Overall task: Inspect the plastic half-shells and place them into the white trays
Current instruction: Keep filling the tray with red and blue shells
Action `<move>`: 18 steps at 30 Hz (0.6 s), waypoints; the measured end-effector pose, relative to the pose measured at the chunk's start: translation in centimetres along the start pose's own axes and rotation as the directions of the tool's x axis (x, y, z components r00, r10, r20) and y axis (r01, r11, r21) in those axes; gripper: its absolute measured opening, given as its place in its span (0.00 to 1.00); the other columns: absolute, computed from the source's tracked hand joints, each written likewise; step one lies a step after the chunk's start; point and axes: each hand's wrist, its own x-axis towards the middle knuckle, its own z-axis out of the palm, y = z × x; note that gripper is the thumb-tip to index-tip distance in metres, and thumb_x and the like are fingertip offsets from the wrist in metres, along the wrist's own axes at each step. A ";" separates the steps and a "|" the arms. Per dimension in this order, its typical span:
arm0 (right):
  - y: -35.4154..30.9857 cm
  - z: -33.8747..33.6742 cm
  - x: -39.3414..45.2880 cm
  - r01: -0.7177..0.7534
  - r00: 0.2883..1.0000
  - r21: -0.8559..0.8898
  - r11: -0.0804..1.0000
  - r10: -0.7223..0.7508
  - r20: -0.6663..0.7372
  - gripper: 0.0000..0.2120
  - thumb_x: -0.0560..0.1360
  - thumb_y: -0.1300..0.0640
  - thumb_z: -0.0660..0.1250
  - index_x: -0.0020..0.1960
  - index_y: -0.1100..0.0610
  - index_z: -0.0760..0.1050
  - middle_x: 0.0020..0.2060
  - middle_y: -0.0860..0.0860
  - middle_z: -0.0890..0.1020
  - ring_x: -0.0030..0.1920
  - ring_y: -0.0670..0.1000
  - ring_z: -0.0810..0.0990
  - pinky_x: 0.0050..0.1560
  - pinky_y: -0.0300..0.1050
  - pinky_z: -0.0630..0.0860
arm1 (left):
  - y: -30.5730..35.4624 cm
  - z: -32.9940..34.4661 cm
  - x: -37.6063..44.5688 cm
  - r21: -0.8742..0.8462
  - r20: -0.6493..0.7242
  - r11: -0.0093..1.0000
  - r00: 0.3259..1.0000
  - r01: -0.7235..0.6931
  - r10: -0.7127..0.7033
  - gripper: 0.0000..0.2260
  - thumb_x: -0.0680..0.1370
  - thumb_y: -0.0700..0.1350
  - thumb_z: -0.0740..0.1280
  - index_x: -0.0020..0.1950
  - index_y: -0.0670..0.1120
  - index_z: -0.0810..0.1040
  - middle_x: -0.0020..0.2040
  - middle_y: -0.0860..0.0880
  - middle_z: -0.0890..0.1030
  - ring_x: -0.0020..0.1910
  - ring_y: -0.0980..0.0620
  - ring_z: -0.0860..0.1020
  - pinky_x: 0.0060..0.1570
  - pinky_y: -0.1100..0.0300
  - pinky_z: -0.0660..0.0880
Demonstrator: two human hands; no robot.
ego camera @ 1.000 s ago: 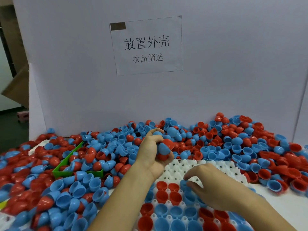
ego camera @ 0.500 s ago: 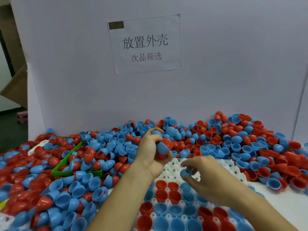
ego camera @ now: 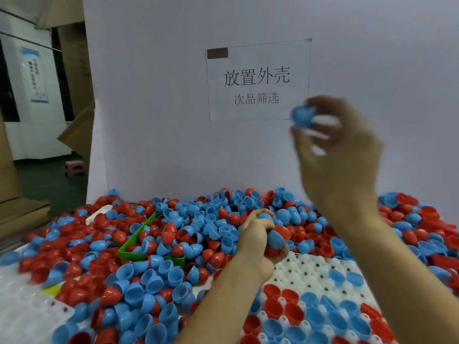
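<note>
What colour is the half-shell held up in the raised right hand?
Blue. The half-shell is pinched in the right hand; head view, slightly motion-blurred.

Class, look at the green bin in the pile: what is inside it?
The green bin holds red and blue half-shells, heaped over its rim. Its floor and anything lying beneath them are covered, so unseen.

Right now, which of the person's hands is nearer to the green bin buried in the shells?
Left. The left hand grips several shells low over the pile, just right of the green bin. The right hand is raised high, holding a blue shell near the paper sign.
</note>
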 end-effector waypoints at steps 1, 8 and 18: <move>0.5 0.8 -0.3 -0.066 0.983 -0.077 0.995 0.078 0.166 0.23 0.77 0.60 0.71 0.70 0.51 0.71 0.60 0.51 0.79 0.57 0.47 0.80 0.59 0.47 0.79 | -0.1 0.0 0.1 0.017 0.001 1.000 1.000 0.006 -0.006 0.14 0.75 0.34 0.60 0.45 0.51 0.80 0.44 0.44 0.78 0.33 0.50 0.76 0.26 0.61 0.73; 4.9 -2.0 -5.9 -0.127 0.792 -0.389 0.913 0.329 0.515 0.21 0.80 0.54 0.65 0.71 0.42 0.70 0.62 0.44 0.79 0.56 0.42 0.79 0.52 0.30 0.73 | 0.1 0.4 -0.5 0.058 0.054 0.998 0.999 0.003 -0.006 0.13 0.75 0.34 0.61 0.45 0.51 0.80 0.40 0.46 0.82 0.33 0.51 0.78 0.28 0.61 0.74; 7.6 -5.7 -7.0 -0.421 0.637 -0.367 0.830 0.558 0.532 0.15 0.81 0.50 0.61 0.67 0.39 0.66 0.50 0.37 0.78 0.45 0.48 0.84 0.43 0.45 0.83 | -0.4 1.2 -1.5 0.147 0.373 0.989 0.927 -0.019 -0.038 0.17 0.75 0.31 0.59 0.40 0.51 0.79 0.44 0.44 0.79 0.35 0.50 0.78 0.24 0.62 0.70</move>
